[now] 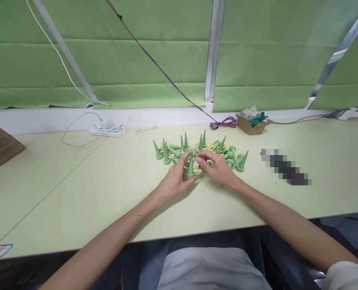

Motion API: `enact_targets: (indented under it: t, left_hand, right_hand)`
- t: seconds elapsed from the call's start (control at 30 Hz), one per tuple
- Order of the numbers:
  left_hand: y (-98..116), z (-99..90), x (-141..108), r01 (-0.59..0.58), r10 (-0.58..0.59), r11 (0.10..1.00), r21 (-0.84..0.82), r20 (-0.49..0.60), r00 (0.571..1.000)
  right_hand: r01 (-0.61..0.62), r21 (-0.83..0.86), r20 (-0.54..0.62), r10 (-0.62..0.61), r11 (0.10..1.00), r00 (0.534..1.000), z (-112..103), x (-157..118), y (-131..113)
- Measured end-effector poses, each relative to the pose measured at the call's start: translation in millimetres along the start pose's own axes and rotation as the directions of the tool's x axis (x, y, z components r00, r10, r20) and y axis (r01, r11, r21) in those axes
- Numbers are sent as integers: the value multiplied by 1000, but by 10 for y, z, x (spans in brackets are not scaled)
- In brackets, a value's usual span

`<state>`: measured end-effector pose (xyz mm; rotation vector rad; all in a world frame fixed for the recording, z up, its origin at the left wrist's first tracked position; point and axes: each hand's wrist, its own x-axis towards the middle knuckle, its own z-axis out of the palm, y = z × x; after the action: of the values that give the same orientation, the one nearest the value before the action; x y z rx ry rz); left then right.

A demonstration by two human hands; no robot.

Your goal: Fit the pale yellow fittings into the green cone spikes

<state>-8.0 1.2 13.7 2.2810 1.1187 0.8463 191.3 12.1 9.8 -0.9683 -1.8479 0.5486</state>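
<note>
Fingers of the left hand (174, 180) grip an upright green cone (190, 168); whether the right hand (220, 168), fingertips curled just beside it, pinches anything cannot be told. Crowding is the likely hazard: a sideways brush could topple standing cones (165, 155) beyond the fingers. Hands partly cover the pile; rightward, a dark object (286, 168) is pixelated.

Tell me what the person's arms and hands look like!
The left hand and right hand are bare, with no gloves and no rings that I can see. Both forearms are bare too. A pale, loose sleeve shows on the right arm. The left sleeve is out of view.
</note>
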Motion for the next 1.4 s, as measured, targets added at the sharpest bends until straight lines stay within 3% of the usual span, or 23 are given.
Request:
enact_targets:
  t: [0.4,0.57,0.73,0.97,1.13,1.4]
  left_hand:
    - [-15,24,-25,-73,70,996,46,69,995]
    - [-17,10,-16,-58,55,997,46,76,996]
    - [-12,-21,14,-66,66,998,-4,-26,998]
    - [3,-67,24,-68,67,998,2,-184,981]
    - [-17,-54,24,-84,92,995,47,-215,972]
    - [-53,-56,28,-116,147,983,141,-229,962]
  right_hand:
    - [43,27,59,-44,999,997,39,-18,-38]
    - [54,7,8,-54,999,998,43,-16,-48]
    - [86,-47,-140,-92,995,986,6,17,-29]
    - [84,-218,-345,-157,972,925,-188,141,78]
    - [55,-301,-344,-162,952,925,-245,217,211]
    - [-10,-354,-258,-87,935,962,-226,261,380]
